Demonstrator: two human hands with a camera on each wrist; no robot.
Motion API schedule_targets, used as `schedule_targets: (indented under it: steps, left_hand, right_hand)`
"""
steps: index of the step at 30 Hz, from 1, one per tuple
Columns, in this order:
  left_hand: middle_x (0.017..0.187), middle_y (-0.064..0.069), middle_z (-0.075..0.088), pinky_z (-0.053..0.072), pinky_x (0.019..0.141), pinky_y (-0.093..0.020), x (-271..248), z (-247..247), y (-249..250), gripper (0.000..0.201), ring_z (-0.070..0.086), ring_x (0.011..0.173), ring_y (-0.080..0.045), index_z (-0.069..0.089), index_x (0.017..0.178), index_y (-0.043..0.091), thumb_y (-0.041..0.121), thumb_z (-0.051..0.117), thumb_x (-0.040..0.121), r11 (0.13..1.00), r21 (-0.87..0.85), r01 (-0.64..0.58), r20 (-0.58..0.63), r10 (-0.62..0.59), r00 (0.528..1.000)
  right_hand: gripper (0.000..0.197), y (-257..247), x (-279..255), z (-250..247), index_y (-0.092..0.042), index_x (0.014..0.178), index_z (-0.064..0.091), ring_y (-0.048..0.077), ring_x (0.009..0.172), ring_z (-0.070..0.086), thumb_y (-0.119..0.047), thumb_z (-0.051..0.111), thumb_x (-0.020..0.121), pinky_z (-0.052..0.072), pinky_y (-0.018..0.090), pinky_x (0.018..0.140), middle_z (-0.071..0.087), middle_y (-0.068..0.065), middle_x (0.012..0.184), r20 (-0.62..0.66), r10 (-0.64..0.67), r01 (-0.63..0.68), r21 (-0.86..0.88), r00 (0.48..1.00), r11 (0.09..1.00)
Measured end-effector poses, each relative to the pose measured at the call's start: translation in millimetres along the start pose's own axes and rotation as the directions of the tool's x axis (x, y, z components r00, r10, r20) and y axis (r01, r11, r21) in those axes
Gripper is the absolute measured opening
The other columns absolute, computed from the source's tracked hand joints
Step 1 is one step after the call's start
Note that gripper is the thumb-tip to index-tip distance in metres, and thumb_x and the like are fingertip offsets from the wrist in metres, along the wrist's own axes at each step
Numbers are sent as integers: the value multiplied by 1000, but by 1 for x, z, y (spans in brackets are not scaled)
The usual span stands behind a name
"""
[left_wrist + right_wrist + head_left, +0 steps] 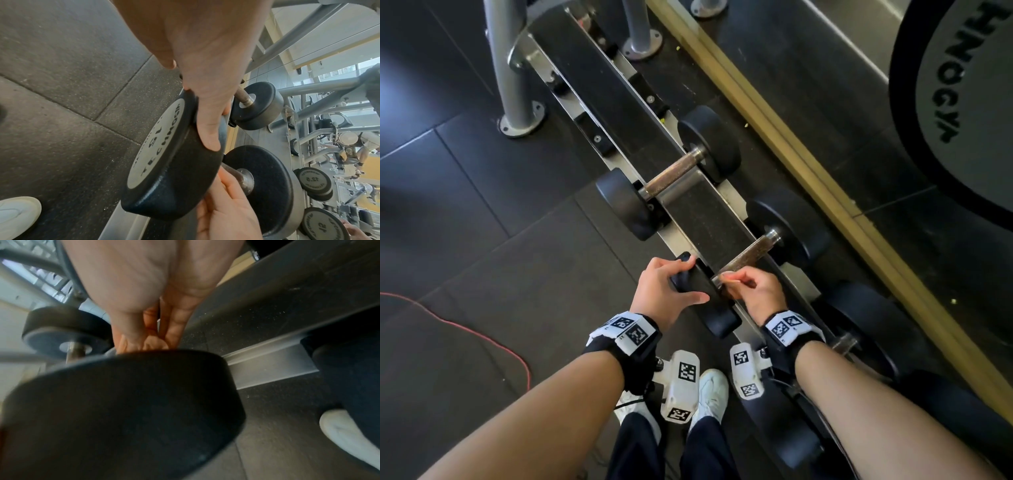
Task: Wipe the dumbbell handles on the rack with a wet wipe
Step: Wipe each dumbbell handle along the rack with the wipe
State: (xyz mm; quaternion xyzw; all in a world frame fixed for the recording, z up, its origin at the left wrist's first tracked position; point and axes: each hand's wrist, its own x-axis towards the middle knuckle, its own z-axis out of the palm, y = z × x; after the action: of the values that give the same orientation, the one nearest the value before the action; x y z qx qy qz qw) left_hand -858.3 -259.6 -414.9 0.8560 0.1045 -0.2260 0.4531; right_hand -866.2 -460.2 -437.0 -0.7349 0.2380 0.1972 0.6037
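A black-headed dumbbell lies across the low rack [599, 78], its rusty metal handle [751, 251] partly showing. My left hand [671, 287] grips the near black head [715, 318], fingers curled over its rim; the left wrist view shows the same left hand [205, 113] on the head [164, 170] marked 15. My right hand [746, 287] is curled round the near end of the handle, beside the head. In the right wrist view the right hand's [148, 305] fingers close behind the head [123, 410]. No wipe shows plainly; the fingers hide whatever lies under them.
A second dumbbell [671, 174] sits farther along the rack, and a larger one [859, 329] nearer on the right. Grey rack posts [513, 68] stand at the far left. A wood-framed mirror [791, 154] runs behind. A red cable [482, 335] crosses the rubber floor; white shoes [709, 394] are below.
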Motion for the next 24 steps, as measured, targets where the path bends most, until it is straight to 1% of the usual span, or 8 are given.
schedule_targets:
  steps: [1, 3, 5, 8, 13, 17, 20, 24]
  left_hand:
    - [100, 22, 43, 38, 97, -21, 0, -1, 0, 72, 52, 107, -9, 58, 120, 49, 34, 93, 59, 1000, -2, -4, 0, 4, 1000]
    - [100, 21, 43, 41, 103, -29, 0, -1, 0, 71, 52, 109, -13, 55, 116, 53, 35, 93, 59, 1000, -11, -8, 0, 8, 1000]
    - [100, 21, 43, 40, 108, -39, -1, -1, -1, 70, 51, 111, -18, 55, 113, 55, 35, 93, 59, 1000, -12, -11, 2, 11, 1000]
    - [99, 20, 43, 36, 110, -46, -1, -1, -1, 70, 51, 112, -21, 54, 113, 56, 35, 93, 59, 1000, -12, -25, 1, 25, 1000]
    - [99, 20, 43, 34, 112, -48, -1, -2, 0, 69, 51, 111, -21, 54, 112, 57, 35, 93, 60, 1000, -26, -10, 3, 10, 1000]
    - [99, 20, 43, 35, 111, -45, -2, -2, 1, 68, 50, 111, -21, 51, 110, 60, 36, 92, 61, 1000, -20, -15, 10, 15, 1000]
    - [99, 20, 43, 35, 111, -45, -3, -3, 1, 67, 50, 112, -22, 53, 112, 58, 36, 92, 62, 1000, -12, -14, 16, 14, 1000]
    - [99, 21, 41, 34, 112, -47, -4, -4, 4, 69, 50, 112, -21, 53, 119, 53, 36, 91, 63, 1000, 2, -14, 20, 14, 1000]
  right_hand:
    - [14, -1, 0, -4, -17, 84, 78, 13, 83, 74, -4, 73, 84, 57, 20, 73, 78, 0, 88, -25, 0, 1, 47, 1000, 999]
    - [9, -4, 0, -12, -17, 86, 78, 16, 80, 75, -9, 75, 82, 57, 19, 69, 78, 4, 87, -198, 50, -4, 226, 979, 974]
    - [7, -8, 2, -18, -14, 89, 76, 20, 80, 72, -10, 76, 83, 59, 27, 75, 75, 8, 86, -413, 173, 47, 471, 894, 881]
    - [20, -13, 6, -22, 2, 104, 71, 20, 81, 70, -3, 74, 84, 59, 32, 84, 73, 13, 89, -493, 316, 136, 683, 811, 718]
    - [25, -6, 7, -19, 1, 105, 73, 14, 84, 75, -9, 79, 83, 57, 18, 71, 76, 14, 96, -459, 283, 100, 649, 842, 754]
    - [13, 4, 17, -26, -12, 91, 78, 19, 91, 74, -18, 82, 80, 59, 26, 78, 77, 8, 94, -395, 236, 41, 579, 888, 815]
    - [12, 16, 14, -19, -20, 81, 77, 18, 87, 74, -29, 83, 77, 58, 39, 87, 77, 3, 90, -334, 148, -19, 362, 931, 932]
    - [9, 27, 0, -7, -25, 83, 78, 16, 87, 74, -33, 80, 78, 58, 45, 89, 77, -3, 89, -93, 55, -47, 80, 994, 996]
